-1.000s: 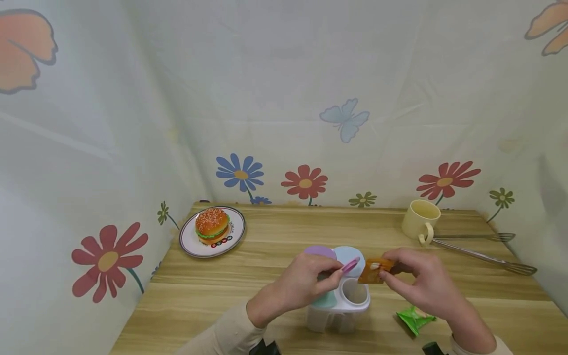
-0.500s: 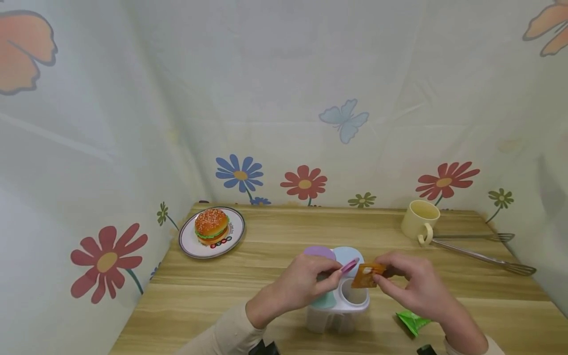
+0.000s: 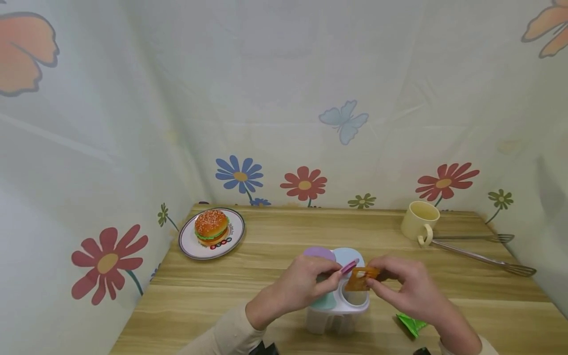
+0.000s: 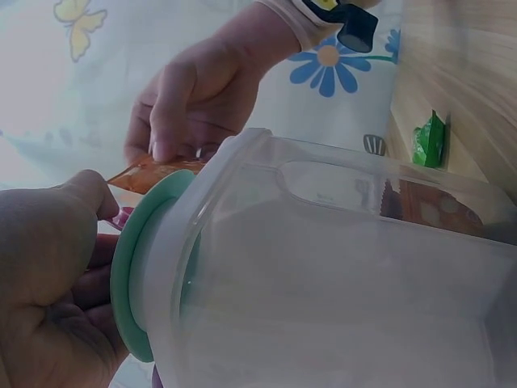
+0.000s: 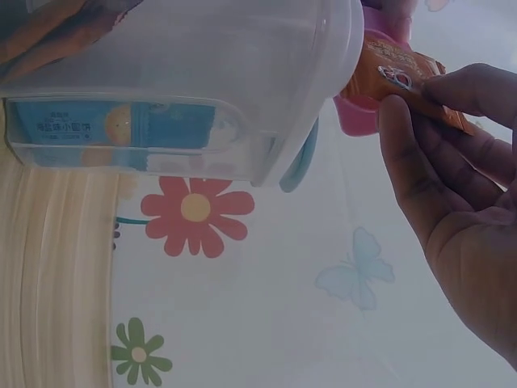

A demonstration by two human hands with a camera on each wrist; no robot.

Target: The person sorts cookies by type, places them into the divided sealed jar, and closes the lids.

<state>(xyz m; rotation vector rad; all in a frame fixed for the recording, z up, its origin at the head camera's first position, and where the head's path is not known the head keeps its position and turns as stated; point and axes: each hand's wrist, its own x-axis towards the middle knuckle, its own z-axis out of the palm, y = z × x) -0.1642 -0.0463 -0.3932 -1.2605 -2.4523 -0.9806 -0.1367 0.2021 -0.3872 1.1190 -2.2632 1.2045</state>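
A clear storage container (image 3: 316,321) with a white top and several pastel round lids stands between my hands. My left hand (image 3: 306,282) pinches the raised pink lid (image 3: 350,266) of the near-right compartment between thumb and fingers. My right hand (image 3: 410,282) pinches an orange snack packet (image 3: 357,280), whose lower end is over that compartment's round mouth. In the right wrist view the orange packet's inner end lies against the white rim. Through the clear walls, a blue packet (image 5: 170,124) shows in the right wrist view and a brown-orange packet (image 4: 436,206) in the left.
A green packet (image 3: 411,324) lies on the wooden table below my right hand. At the back right stand a yellow mug (image 3: 418,222) and two metal whisk-like utensils (image 3: 483,256). A plate (image 3: 188,241) with a burger (image 3: 211,225) is at the back left.
My right hand has moved left and slightly down with the orange packet, from beside the container to over its mouth. My left hand has stayed on the pink lid.
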